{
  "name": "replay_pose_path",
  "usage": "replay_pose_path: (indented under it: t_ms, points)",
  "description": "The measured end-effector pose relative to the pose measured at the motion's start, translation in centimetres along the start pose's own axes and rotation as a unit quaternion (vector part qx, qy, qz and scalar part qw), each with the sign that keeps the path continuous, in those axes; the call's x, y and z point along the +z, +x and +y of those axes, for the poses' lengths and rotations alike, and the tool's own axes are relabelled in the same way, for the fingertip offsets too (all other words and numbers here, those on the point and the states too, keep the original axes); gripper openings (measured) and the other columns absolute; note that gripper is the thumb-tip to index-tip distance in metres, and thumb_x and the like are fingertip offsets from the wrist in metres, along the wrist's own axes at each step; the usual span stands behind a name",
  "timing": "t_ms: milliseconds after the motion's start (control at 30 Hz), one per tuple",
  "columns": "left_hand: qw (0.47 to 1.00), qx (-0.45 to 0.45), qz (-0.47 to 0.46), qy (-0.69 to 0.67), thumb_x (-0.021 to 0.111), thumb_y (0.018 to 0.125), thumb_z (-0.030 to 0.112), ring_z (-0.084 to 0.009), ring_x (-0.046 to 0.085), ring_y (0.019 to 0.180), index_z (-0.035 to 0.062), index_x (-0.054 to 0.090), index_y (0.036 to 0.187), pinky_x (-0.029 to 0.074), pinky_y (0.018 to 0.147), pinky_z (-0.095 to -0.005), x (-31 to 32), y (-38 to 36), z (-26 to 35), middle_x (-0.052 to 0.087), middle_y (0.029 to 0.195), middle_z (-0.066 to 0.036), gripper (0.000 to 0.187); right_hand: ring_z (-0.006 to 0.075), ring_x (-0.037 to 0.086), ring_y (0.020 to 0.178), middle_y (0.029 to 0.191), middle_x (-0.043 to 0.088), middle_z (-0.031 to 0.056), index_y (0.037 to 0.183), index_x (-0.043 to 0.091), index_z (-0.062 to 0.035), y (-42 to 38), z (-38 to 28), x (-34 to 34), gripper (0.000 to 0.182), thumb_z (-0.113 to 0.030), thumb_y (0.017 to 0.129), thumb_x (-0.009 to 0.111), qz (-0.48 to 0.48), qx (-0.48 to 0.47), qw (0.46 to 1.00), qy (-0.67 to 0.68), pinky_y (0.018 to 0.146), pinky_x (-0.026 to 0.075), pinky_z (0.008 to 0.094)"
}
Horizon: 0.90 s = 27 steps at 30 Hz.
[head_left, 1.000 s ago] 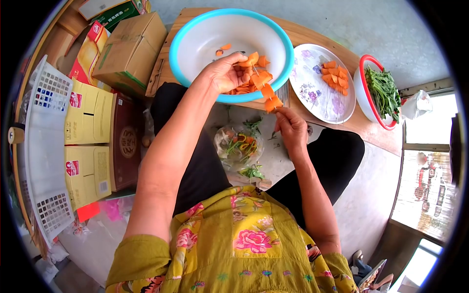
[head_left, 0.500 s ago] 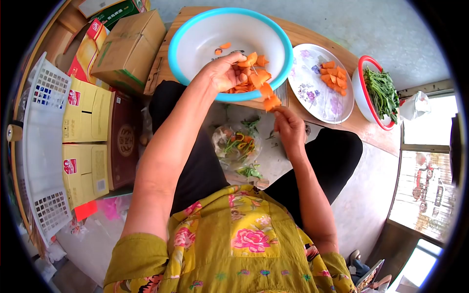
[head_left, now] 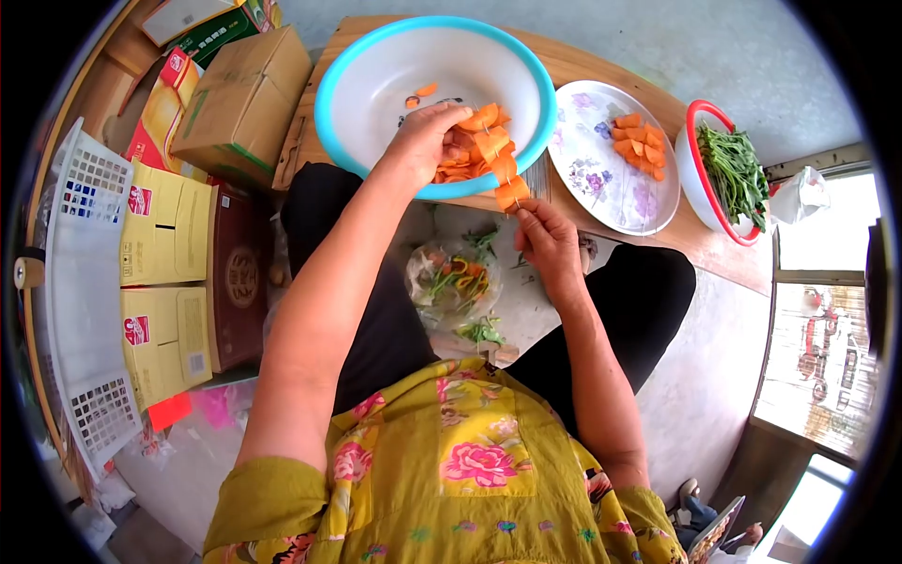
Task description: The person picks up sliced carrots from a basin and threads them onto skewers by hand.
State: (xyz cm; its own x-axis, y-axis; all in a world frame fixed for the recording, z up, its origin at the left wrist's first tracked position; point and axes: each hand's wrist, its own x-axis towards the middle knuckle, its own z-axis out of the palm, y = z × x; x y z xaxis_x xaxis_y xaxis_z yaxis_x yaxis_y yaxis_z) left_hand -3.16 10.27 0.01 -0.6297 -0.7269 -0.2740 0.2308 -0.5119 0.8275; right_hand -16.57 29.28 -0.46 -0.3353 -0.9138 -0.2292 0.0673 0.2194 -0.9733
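My left hand [head_left: 425, 146] is closed over the blue-rimmed basin [head_left: 340, 70], its fingertips pinching a carrot slice [head_left: 480, 117] at the upper end of a row. Below it, more carrot slices [head_left: 505, 169] sit spaced along a thin skewer, which is mostly hidden by them. My right hand [head_left: 550, 242] pinches the lower end of that skewer, just outside the basin's near rim. Loose cut carrot [head_left: 455, 172] is piled in the basin under the left hand. A few small carrot pieces [head_left: 427, 90] lie farther back in it.
On the wooden table [head_left: 564, 70], a flowered plate [head_left: 587, 113] holds carrot pieces, beside a red-rimmed bowl [head_left: 692, 141] of green leaves [head_left: 733, 179]. A plastic bag of scraps [head_left: 451, 282] lies between my knees. Cardboard boxes [head_left: 240, 94] and a white plastic basket [head_left: 80, 282] stand left.
My right hand has shifted slightly left and down with the skewer's lower end. The carrot row now hangs steeper beneath my left hand. The whole view has moved a little.
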Motion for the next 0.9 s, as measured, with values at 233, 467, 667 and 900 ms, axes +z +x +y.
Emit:
replay_pose_path:
  t_ms: [233,467,667,900]
  points:
    - [0.997,0.040,0.053,0.029,0.062,0.085,0.019,-0.0113,0.060,0.072,0.0056,0.062,0.092,0.048,0.064,-0.0250,0.2,-0.1,0.0,0.065,0.087,-0.003,0.015,0.0044,0.044,0.046,0.062,0.057,0.0017,0.099,0.061,-0.0018,-0.5,0.5,0.2,0.014,-0.008,0.092,0.051,0.012,-0.007,0.999,-0.047,0.042,0.034,0.0207]
    - [0.998,0.023,0.054,0.024,0.065,0.084,0.016,-0.0173,0.066,0.077,0.0021,0.061,0.088,0.057,0.067,-0.0289,0.2,-0.1,0.0,0.065,0.086,-0.008,0.015,0.0039,0.042,0.044,0.060,0.057,-0.0006,0.097,0.063,-0.0034,-0.5,1.2,0.1,0.014,-0.008,0.090,0.052,0.023,-0.012,0.998,-0.062,0.042,0.034,0.0205]
    - [0.997,0.004,0.027,0.066,0.065,0.084,0.020,-0.0175,0.064,0.081,0.0022,0.062,0.092,0.055,0.074,-0.0309,-0.5,0.2,-0.1,0.065,0.092,-0.010,0.020,0.0033,0.042,0.045,0.060,0.058,-0.0011,0.096,0.065,-0.0038,-0.5,1.3,0.2,0.014,-0.009,0.090,0.053,0.021,-0.009,0.998,-0.052,0.043,0.035,0.0206]
    - [0.997,-0.012,0.035,0.064,0.066,0.083,0.015,-0.0183,0.067,0.070,-0.0002,0.060,0.087,0.058,0.065,-0.0287,-0.1,0.2,0.0,0.066,0.086,-0.012,0.017,0.0053,0.047,0.052,0.060,0.058,-0.0004,0.097,0.065,-0.0022,-0.9,1.4,0.2,0.014,-0.007,0.089,0.053,0.071,-0.056,0.988,-0.127,0.050,0.038,0.0215]
